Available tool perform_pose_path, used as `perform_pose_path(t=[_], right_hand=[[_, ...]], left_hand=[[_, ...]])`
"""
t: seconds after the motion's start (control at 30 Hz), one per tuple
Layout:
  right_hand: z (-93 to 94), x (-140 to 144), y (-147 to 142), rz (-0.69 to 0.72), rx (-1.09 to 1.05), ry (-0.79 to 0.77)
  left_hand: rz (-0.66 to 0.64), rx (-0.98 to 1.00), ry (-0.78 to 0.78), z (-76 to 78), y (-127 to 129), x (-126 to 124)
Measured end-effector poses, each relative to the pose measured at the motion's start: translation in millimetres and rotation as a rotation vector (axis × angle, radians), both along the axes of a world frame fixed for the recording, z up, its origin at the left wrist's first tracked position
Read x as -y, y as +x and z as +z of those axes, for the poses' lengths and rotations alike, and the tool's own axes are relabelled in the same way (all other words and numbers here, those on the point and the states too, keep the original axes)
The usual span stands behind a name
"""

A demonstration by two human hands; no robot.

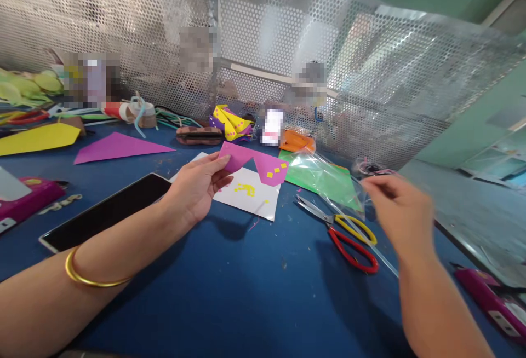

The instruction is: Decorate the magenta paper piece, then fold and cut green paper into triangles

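Blue worktop (pixel 263 303) below left hand (pixel 193 189) and right hand (pixel 405 215). White paper (pixel 265 206) under left fingers. Scissors (pixel 329 219) left of right fingers; those curled, can't tell if holding anything. Notched pink cutout (pixel 266 163) pinched by left fingers, yellow squares (pixel 276 170) right of them.

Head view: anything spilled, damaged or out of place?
Only minor litter: yellow bits lie scattered on the white paper, and a thin pink scrap lies at its near edge, looking like untidy offcuts. The pink piece in the left hand is notched, but that seems deliberate.
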State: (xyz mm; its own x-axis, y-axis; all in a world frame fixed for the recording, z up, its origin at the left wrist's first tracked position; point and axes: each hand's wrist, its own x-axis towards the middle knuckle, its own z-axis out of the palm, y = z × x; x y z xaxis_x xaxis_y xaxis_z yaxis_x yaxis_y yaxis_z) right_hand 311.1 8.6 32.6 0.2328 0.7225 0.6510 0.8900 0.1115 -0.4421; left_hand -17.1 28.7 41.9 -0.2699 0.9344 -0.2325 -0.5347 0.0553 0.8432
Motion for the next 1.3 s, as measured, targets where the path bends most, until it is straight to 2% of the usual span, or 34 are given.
perform_pose_path(t=[0.07, 0.1, 0.13, 0.17, 0.23, 0.33, 0.43, 0.6, 0.97, 1.13, 1.3], right_hand=[[-8.1, 4.0, -47.7, 0.284, -0.01, -0.109], [-14.4, 4.1, -68.8, 0.468, -0.02, -0.22], [-21.8, 2.5, -86.5, 0.578, -0.032, -0.305], [-29.6, -0.9, -100.3, 0.618, -0.034, -0.382], [-44.8, -12.7, -116.7, 0.594, -0.02, -0.439], [-61.6, -34.2, -122.8, 0.533, -0.019, -0.455], [-70.6, -47.3, -122.8, 0.509, -0.037, -0.452], [-79.2, -48.6, -124.4, 0.512, -0.065, -0.435], [-80.0, -46.8, -126.0, 0.496, -0.037, -0.445], [-78.6, -46.1, -126.3, 0.48, 0.009, -0.454], [-73.2, -26.2, -127.6, 0.519, 0.077, -0.449]], left_hand=[[0.021, 0.024, 0.002, 1.1, 0.8, -0.5], [0.029, 0.038, 0.004, 1.2, 1.3, -0.5], [0.03, 0.052, 0.006, 1.0, 1.8, -0.5], [0.023, 0.063, 0.008, 0.4, 2.2, -0.4], [-0.002, 0.07, 0.012, -1.6, 2.9, -0.2], [-0.03, 0.052, -0.006, -4.7, 3.4, 0.4], [-0.04, 0.039, -0.017, -6.3, 3.8, 1.3], [-0.068, 0.018, -0.008, -7.9, 6.2, 3.3], [-0.147, -0.055, 0.03, -12.1, 9.3, 6.4], [-0.135, -0.093, 0.051, -12.6, 9.1, 7.4], [-0.097, -0.092, 0.058, -10.9, 8.7, 6.6]])
